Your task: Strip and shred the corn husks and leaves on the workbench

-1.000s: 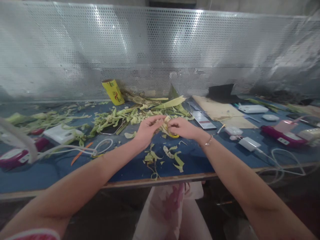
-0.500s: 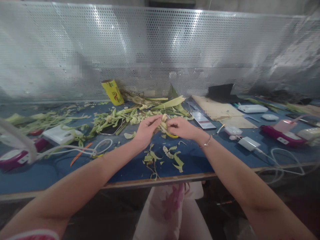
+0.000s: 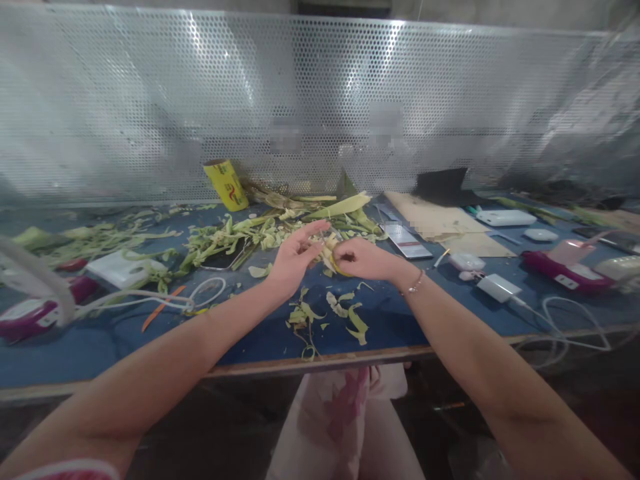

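my left fingers (image 3: 314, 227) were spread; my right fingers (image 3: 353, 247) curled by a pale piece (image 3: 328, 249), grip impossible to tell. torn scraps (image 3: 357, 325) littered the bench (image 3: 395, 330); longer stalks (image 3: 336, 207) seemed untouched.

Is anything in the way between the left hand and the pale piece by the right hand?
Nothing visible. The pale piece sits between the open left hand and the curled right hand; whether the left one touches it is unclear. The green scraps lie nearer the table edge, outside that gap.
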`<action>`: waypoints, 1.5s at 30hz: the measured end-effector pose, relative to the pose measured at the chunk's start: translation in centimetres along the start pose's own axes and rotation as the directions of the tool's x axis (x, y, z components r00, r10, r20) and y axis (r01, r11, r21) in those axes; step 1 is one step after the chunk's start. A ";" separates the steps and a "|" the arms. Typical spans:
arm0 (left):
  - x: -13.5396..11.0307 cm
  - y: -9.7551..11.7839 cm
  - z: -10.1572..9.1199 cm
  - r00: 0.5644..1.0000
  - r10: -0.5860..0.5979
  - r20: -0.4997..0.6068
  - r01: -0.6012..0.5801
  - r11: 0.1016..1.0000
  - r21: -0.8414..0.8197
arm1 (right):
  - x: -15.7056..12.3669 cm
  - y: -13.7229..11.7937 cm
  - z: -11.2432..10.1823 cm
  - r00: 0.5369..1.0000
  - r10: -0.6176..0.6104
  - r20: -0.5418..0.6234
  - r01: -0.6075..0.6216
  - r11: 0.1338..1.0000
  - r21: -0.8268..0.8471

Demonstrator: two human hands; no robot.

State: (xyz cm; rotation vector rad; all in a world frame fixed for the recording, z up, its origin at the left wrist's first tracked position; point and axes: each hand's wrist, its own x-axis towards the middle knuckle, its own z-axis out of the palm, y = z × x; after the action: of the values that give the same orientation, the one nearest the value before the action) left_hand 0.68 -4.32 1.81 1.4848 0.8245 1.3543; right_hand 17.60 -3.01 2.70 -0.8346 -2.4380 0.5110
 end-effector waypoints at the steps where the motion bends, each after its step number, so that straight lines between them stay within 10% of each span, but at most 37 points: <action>1: 0.0 0.0 0.0 1.000 -0.004 0.003 0.004 1.000 -0.006 | 0.0 0.0 -0.1 1.000 -0.004 0.020 0.004 1.000 0.001; 21: -0.2 -0.1 -0.4 0.989 0.085 0.118 -0.105 0.980 0.172 | -0.3 0.0 -1.1 0.954 0.025 0.300 -0.039 0.998 0.039; 32: -0.1 -0.6 -0.6 0.938 0.304 0.165 -0.345 0.843 0.414 | 0.5 -0.6 0.6 0.948 0.093 -0.303 -0.084 0.995 0.044; 45: -0.1 -1.6 -0.1 0.957 0.263 0.124 -0.288 0.910 0.297 | 1.6 0.2 3.0 0.834 -0.036 -0.550 -0.027 0.994 -0.106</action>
State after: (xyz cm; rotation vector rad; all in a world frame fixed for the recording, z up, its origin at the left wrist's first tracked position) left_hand 0.74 -3.88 0.25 1.9532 0.8272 1.4013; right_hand 14.91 -2.33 0.76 -0.8761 -1.9372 0.1018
